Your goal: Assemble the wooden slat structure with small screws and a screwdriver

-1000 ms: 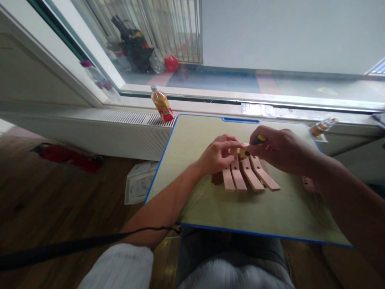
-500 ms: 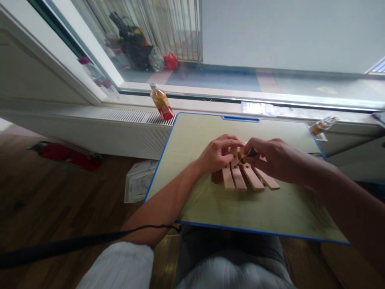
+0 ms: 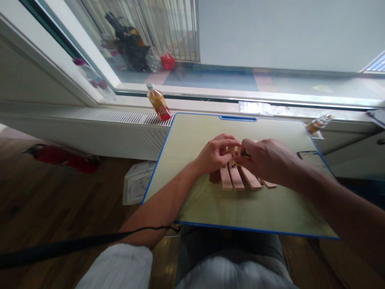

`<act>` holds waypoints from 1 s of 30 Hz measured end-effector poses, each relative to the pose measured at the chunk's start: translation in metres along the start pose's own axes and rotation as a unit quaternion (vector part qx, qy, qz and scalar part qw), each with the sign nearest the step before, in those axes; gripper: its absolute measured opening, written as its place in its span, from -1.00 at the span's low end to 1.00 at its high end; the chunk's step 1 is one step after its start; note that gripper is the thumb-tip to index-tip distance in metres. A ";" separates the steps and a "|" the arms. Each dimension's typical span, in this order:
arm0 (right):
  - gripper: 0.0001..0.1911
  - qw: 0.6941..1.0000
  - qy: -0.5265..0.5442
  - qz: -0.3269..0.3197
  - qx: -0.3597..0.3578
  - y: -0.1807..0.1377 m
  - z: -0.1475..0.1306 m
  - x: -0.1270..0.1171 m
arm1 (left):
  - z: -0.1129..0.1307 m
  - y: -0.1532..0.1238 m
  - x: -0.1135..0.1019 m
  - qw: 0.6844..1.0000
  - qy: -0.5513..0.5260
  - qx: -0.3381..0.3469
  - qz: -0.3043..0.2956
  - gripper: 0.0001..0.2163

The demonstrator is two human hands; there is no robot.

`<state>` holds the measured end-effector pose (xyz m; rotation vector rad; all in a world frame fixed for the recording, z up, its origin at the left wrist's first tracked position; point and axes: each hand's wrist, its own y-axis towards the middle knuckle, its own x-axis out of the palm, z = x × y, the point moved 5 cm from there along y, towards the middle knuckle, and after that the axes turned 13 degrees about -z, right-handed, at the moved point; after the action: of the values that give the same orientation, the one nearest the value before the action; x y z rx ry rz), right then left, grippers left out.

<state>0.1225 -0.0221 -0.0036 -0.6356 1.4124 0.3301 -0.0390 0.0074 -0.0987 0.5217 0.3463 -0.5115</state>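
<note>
The wooden slats (image 3: 237,178) lie fanned at the middle of the frame on the lap desk (image 3: 192,200), your left hand (image 3: 215,154) curled over their joined top ends to pin them flat while your right hand (image 3: 264,160) closes around a small screwdriver (image 3: 244,153) there.

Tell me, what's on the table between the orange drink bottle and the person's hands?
Nothing. In the head view, the table is bare from the orange drink bottle, standing just past its far left corner, to the left hand and right hand on the wooden slats.
</note>
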 end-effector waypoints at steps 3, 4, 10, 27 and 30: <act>-0.54 0.999 0.010 0.004 0.051 0.000 0.004 0.000 | 0.002 0.001 0.000 1.000 0.004 0.010 -0.002 -0.54; -0.56 0.999 0.032 -0.001 0.042 0.000 0.007 0.001 | 0.003 0.001 0.000 1.000 0.006 0.012 -0.003 -0.54; -0.79 0.981 0.171 -0.043 -0.077 -0.014 0.025 0.000 | 0.005 -0.001 0.000 1.000 0.016 -0.001 -0.012 -0.52; -0.82 0.987 0.151 -0.027 -0.053 -0.034 0.049 0.004 | 0.002 0.000 0.001 1.000 0.010 0.001 -0.008 -0.51; -0.85 0.986 0.143 -0.030 -0.077 -0.036 0.044 0.001 | 0.003 0.000 0.000 1.000 0.013 0.005 -0.010 -0.51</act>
<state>0.1788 -0.0242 0.0042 -0.8771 1.6482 0.3113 -0.0383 0.0052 -0.0964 0.5345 0.3737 -0.5256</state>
